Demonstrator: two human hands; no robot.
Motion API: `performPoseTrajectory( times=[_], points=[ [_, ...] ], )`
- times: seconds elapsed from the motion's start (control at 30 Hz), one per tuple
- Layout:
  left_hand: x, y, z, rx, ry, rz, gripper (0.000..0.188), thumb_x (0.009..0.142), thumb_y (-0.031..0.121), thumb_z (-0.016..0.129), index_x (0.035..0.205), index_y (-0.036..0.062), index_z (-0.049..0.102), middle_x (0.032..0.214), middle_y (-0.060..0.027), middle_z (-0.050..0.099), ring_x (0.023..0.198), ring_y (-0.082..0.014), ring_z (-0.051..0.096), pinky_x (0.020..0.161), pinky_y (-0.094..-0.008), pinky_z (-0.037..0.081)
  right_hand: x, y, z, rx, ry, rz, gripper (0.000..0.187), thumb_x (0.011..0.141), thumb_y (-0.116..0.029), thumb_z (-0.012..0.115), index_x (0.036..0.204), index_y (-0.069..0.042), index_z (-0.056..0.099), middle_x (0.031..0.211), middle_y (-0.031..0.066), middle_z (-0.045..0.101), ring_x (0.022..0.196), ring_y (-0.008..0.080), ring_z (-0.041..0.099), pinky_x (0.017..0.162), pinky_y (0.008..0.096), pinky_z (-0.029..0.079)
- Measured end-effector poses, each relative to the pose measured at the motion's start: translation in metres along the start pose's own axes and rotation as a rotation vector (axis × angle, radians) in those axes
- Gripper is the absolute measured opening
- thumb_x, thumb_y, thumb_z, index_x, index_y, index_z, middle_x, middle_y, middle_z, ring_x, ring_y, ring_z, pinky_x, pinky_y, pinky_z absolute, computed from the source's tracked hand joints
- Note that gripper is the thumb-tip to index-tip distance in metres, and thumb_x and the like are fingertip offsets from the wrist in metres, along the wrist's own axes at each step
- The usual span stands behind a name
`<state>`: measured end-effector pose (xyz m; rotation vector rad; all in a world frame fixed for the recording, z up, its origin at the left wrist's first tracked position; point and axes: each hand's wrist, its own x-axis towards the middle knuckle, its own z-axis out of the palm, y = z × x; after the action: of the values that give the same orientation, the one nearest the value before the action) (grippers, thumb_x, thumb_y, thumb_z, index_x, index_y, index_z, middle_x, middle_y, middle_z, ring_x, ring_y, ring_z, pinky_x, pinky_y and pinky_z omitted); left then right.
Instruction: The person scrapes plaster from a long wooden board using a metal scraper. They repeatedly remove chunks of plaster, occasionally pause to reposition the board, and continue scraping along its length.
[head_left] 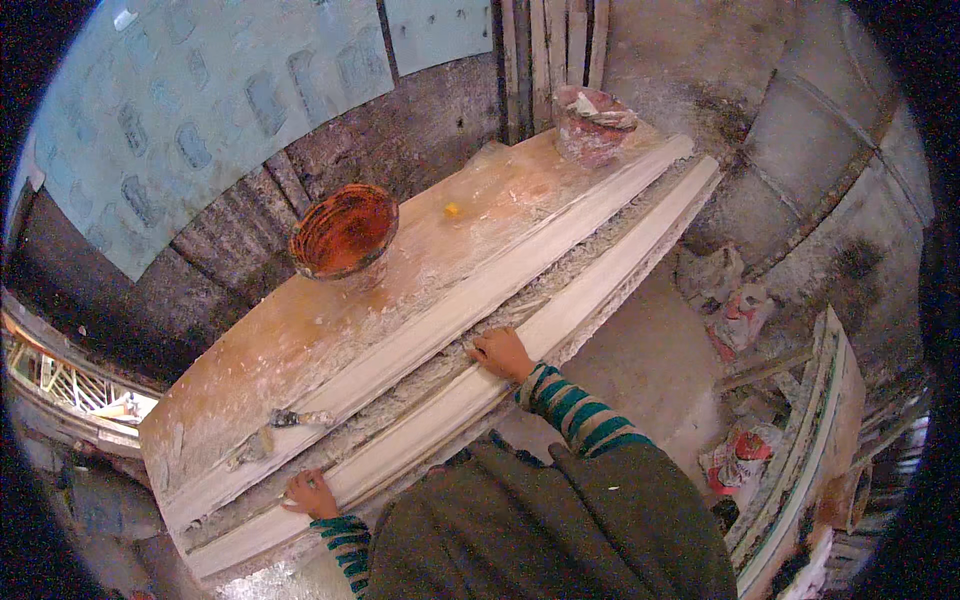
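Two long white plaster mouldings lie side by side across a wooden table, a rough grey gap between them. On the near moulding [420, 425], my left hand [312, 495] rests close to its left end, fingers curled over the far edge. Around the middle of that same piece, my right hand [502, 353] has its fingers bent over the edge beside the gap. Undersides of both hands' fingers are hidden. Beyond them runs the far moulding [450, 315]. Near its left end lies a small dark-handled tool [290, 418], its exact kind unclear.
An orange-brown bowl [345, 232] and a plaster-smeared red bucket [593, 130] stand on the wooden table [400, 275], with a yellow lump [452, 210] between them. Stained walls rise behind. On the right are sacks [745, 455] and a leaning long panel [800, 450].
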<state>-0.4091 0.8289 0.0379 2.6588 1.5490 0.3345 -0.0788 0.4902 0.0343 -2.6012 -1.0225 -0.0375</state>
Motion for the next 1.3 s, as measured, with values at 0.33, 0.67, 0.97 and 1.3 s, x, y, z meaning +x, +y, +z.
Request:
performPoseTrajectory(
  times=[0.33,0.67,0.97,1.3],
  points=[
    [0.003,-0.001,0.014,0.051,0.234,-0.005,0.029,0.077,0.042,0.058,0.082,0.0139,0.062,0.096,-0.0035,0.058,0.106,-0.0259,0.045,0.101,-0.0560,0.015,-0.005,-0.008,-0.005,0.051,0.126,0.003,0.028,0.086,-0.030,0.048,0.076,-0.009,0.063,0.078,0.0090,0.059,0.083,0.0268,0.056,0.082,0.0428,0.037],
    [0.001,0.000,0.004,-0.108,0.168,0.031,0.028,0.076,0.040,0.061,0.075,0.0117,0.061,0.091,-0.0062,0.058,0.098,-0.0269,0.047,0.098,-0.0513,0.021,-0.003,-0.009,-0.005,0.073,0.187,-0.006,0.025,0.084,-0.028,0.051,0.072,-0.009,0.062,0.073,0.0072,0.057,0.076,0.0258,0.055,0.081,0.0423,0.037],
    [0.006,-0.018,0.016,-0.022,0.112,0.145,0.025,0.075,0.031,0.061,0.071,0.0066,0.060,0.078,-0.0108,0.057,0.085,-0.0285,0.050,0.083,-0.0447,0.033,0.010,-0.010,-0.003,0.064,-0.021,0.087,0.024,0.082,-0.029,0.053,0.069,-0.011,0.062,0.071,0.0069,0.058,0.076,0.0253,0.055,0.079,0.0437,0.038],
    [0.011,-0.011,0.014,-0.046,0.093,0.178,0.024,0.076,0.029,0.058,0.069,0.0069,0.061,0.078,-0.0094,0.059,0.085,-0.0286,0.050,0.090,-0.0496,0.029,0.013,-0.103,0.023,0.161,-0.089,-0.214,0.034,0.083,-0.036,0.052,0.070,-0.008,0.063,0.071,0.0119,0.058,0.068,0.0292,0.056,0.065,0.0438,0.041]
  ],
)
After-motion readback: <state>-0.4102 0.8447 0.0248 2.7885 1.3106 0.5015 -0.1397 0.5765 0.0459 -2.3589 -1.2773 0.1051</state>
